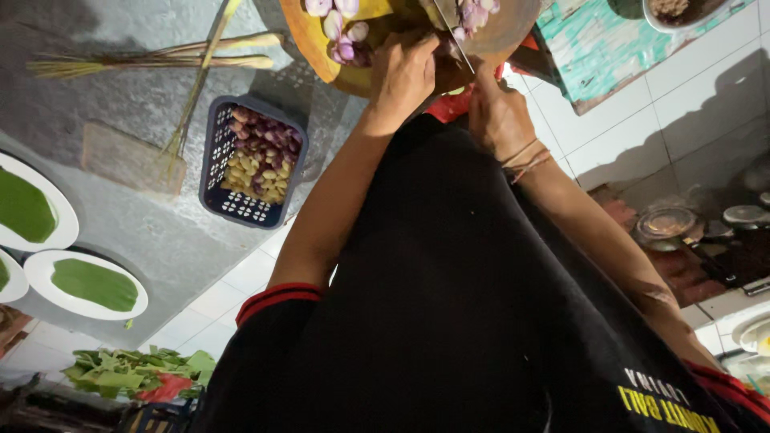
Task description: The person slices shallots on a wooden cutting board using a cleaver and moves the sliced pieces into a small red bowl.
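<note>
Purple shallots [346,42], peeled, lie heaped on the far part of the round yellow wooden chopping board [314,50] at the top of the view, close enough to feed the cut one by one. Left hand [403,74]: fingers curled down onto the board beside the heap, pinning something for the blade; what sits beneath is hidden, so I cannot tell whether this grip is closed on a piece. Right hand [499,114]: wrapped tight around the handle of the knife [451,30], blade angled across the board just beside my left knuckles, thread bracelets at the wrist. Dark blue slotted basket [215,172]: near my left forearm on the grey surface, holding peeled shallots and pale garlic cloves, within reach for refills. Lemongrass stalks [160,60]: laid flat beyond the basket, well clear of the cutting. White plates [96,307] lined with green leaf: ranged at the far left, kept apart. Cut green leaf pieces [120,373]: piled lower left. Turquoise board [601,48]: right of the chopping board on white tiles.
</note>
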